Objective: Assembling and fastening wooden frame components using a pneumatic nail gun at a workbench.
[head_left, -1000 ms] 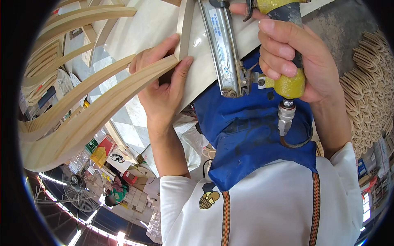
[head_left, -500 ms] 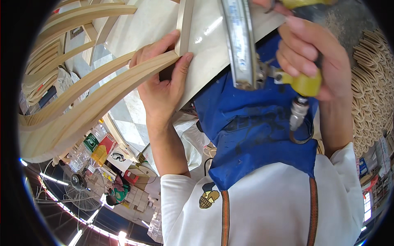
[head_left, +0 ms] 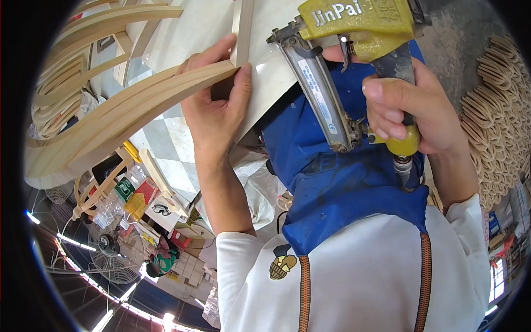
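My left hand [head_left: 213, 110] is closed around the corner where a curved pale wooden rail [head_left: 138, 105] meets a straight wooden bar [head_left: 241, 34]. Its thumb presses the near side of the joint, and the fingers reach round behind. My right hand [head_left: 409, 102] grips the black handle of a yellow pneumatic nail gun [head_left: 365, 26], index finger by the trigger. The gun's long silver magazine [head_left: 321, 97] slants down in front of my blue apron [head_left: 332, 193]. Its nose points left toward the bar, apart from the wood. An air-hose fitting [head_left: 402, 164] hangs under the handle.
The wood rests over a pale tabletop [head_left: 271, 91]. More curved wooden frames [head_left: 116, 22] stand at the far left. Stacked bent wooden pieces [head_left: 495, 116] fill the right side. A fan [head_left: 113, 249], a person [head_left: 163, 257] and boxes [head_left: 141, 202] show at lower left.
The nail gun and my right hand have come down toward me, bringing the gun's body into full view. The curved rail has tilted slightly; my left hand keeps its hold.
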Available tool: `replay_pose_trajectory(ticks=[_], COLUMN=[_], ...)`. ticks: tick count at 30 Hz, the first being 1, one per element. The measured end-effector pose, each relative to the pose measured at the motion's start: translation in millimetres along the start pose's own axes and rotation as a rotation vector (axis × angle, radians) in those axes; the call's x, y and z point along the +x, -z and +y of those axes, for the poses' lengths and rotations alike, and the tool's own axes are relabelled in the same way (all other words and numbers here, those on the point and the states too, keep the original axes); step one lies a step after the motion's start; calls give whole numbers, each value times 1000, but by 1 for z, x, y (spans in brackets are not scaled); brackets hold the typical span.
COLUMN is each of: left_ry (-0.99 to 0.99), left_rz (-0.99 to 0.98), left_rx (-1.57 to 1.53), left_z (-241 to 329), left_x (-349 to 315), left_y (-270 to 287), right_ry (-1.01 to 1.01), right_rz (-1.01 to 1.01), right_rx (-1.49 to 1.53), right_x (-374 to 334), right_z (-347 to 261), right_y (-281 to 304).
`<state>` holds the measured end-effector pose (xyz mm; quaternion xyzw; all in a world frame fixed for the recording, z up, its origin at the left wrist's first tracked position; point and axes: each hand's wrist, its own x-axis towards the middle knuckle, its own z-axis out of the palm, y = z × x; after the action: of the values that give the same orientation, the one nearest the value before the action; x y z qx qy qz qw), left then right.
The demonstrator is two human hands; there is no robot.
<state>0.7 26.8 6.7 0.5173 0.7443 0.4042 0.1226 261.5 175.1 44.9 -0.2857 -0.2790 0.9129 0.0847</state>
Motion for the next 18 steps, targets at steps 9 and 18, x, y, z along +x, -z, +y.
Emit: replay_pose_trajectory(ticks=[9,18], left_ry=[13,-22], left_rz=[7,-11], left_rx=[-25,-26], left_z=[0,-3], left_x=[-3,-3], left_y=[0,3], right_ry=[-34,18], right_rz=[95,64], right_rx=[5,-315], right_x=[4,5], right_z=[4,-8], right_y=[8,-8])
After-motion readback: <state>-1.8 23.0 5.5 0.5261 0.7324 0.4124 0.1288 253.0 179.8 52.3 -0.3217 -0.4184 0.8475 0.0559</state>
